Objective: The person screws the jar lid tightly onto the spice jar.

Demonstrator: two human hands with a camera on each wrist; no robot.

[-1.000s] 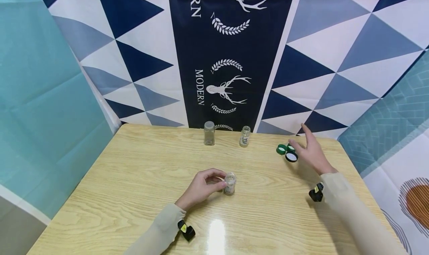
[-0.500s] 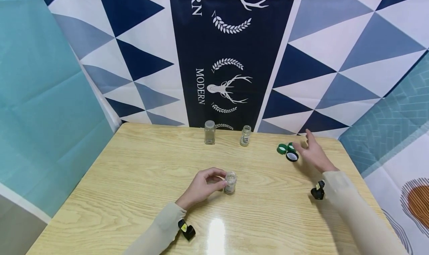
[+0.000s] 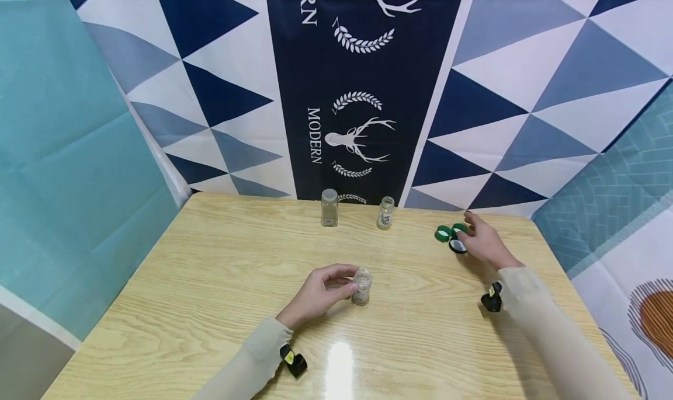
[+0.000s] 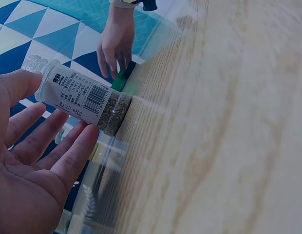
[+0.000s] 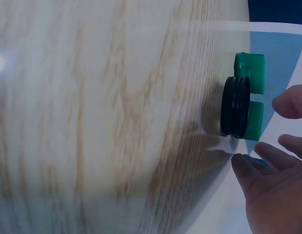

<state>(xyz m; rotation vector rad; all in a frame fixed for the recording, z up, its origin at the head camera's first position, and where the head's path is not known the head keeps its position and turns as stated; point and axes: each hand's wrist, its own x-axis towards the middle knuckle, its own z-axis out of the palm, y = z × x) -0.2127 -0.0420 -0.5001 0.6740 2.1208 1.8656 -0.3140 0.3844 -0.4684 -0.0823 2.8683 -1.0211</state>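
Glass jar [image 4: 78, 92]; left hand [image 3: 315, 292] pinching it; right hand [image 3: 485, 245] parted, seemingly empty, near lids [image 5: 235, 107]

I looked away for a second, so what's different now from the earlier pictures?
The right hand moved in a little closer to the lids, its fingers bending inward, and now partly covers the black lid in the head view. It hasn't picked any lid up. The left hand still holds the jar, and the green lids stayed put.
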